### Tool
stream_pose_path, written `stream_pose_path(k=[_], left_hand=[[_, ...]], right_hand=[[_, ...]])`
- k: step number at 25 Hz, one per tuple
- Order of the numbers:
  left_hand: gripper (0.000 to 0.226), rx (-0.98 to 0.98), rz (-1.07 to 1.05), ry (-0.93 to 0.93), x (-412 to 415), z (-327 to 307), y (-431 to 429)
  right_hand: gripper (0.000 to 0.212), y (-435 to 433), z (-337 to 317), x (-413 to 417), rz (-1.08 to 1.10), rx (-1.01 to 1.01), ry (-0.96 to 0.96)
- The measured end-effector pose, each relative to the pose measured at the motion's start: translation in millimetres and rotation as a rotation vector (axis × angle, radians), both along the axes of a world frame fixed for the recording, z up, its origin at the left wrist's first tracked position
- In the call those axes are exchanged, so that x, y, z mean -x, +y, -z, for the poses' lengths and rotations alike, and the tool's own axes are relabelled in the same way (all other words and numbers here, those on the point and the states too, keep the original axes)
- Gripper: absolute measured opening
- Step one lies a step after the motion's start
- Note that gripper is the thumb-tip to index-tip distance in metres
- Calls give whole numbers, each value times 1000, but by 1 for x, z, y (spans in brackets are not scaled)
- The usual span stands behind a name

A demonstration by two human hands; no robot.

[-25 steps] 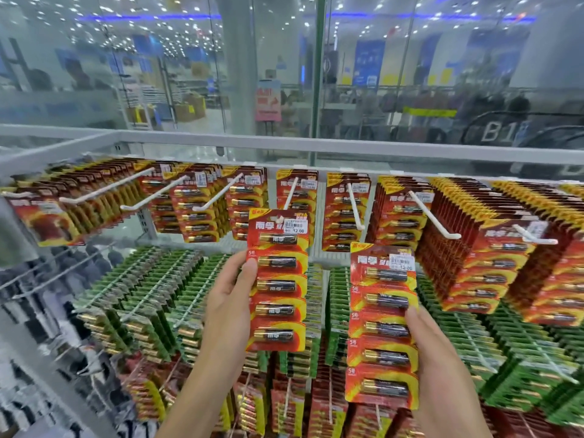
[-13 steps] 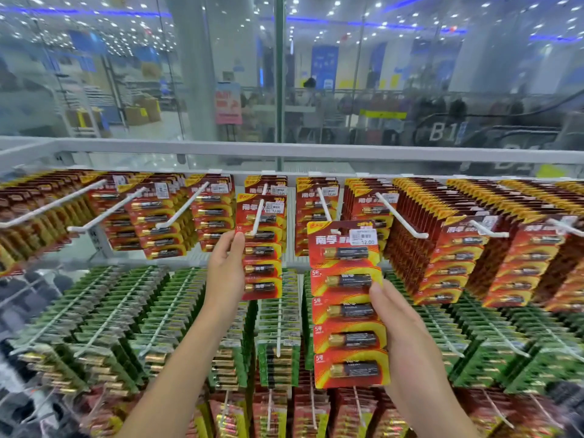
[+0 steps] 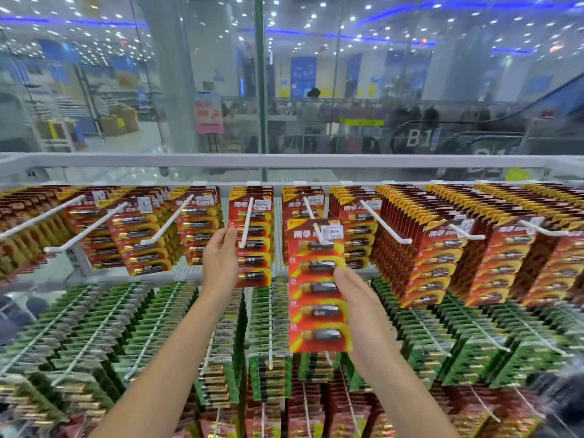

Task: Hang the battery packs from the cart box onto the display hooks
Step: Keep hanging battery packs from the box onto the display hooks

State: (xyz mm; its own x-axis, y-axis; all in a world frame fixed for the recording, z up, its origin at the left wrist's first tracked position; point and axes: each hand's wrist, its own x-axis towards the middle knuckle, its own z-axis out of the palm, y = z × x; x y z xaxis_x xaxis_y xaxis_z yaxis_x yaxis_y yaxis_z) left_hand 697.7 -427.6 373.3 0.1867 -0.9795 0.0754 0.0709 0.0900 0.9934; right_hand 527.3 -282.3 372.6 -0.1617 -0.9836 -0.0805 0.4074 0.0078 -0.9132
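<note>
Between the 2 raised hands runs a white hook (image 3: 246,222) of the top display row, and the left hand (image 3: 220,263) grips the left edge of a red battery pack (image 3: 254,241) that sits on that hook, thumb curled onto its front face. Its white price sticker (image 3: 263,205) near the top reads 12.00, and large white Chinese characters are printed on the red header beside it. Just right of that grip, the right hand (image 3: 363,308) clasps a second red battery pack (image 3: 317,286) by its right edge, thumb across the front, with the card's top hole at the upturned tip of the next white hook (image 3: 316,226); whether the hook has passed through the hole cannot be told. This card shows 5 batteries in yellow-edged blisters, the same white characters, and a sticker (image 3: 331,231) also reading 12.00. Further out on both sides of the hands hang more rows of the same red packs (image 3: 442,248), and below the wrists lie rows of green packs (image 3: 94,327). Beyond the glass above, a sign (image 3: 418,139) reads B1.
</note>
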Motion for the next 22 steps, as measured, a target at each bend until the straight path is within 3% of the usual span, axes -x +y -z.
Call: stream_pose_path(k=[2,4,5,8,11,15,22], left_hand=[[29,5,14,-7,0,0,-5],[25,-5,23,23,-2,4,-10],[25,-1,12,22,-2,6,-13],[31,46,-16,-15,-2,10,-17],[25,83,-47,-57,-2,13,-19],[19,119,-102,-118,-6,15,-25],[28,159,-78,-150,-23,25,-15]], right_hand=[[39,-32,2,0,58,5,108],[67,-66,8,2,147,-18,181],[68,-85,12,6,175,-39,210],[32,-114,11,10,203,-22,206],[47,-133,11,12,256,-44,223],[27,-150,25,16,309,-22,221],[19,-138,29,12,416,-38,379]])
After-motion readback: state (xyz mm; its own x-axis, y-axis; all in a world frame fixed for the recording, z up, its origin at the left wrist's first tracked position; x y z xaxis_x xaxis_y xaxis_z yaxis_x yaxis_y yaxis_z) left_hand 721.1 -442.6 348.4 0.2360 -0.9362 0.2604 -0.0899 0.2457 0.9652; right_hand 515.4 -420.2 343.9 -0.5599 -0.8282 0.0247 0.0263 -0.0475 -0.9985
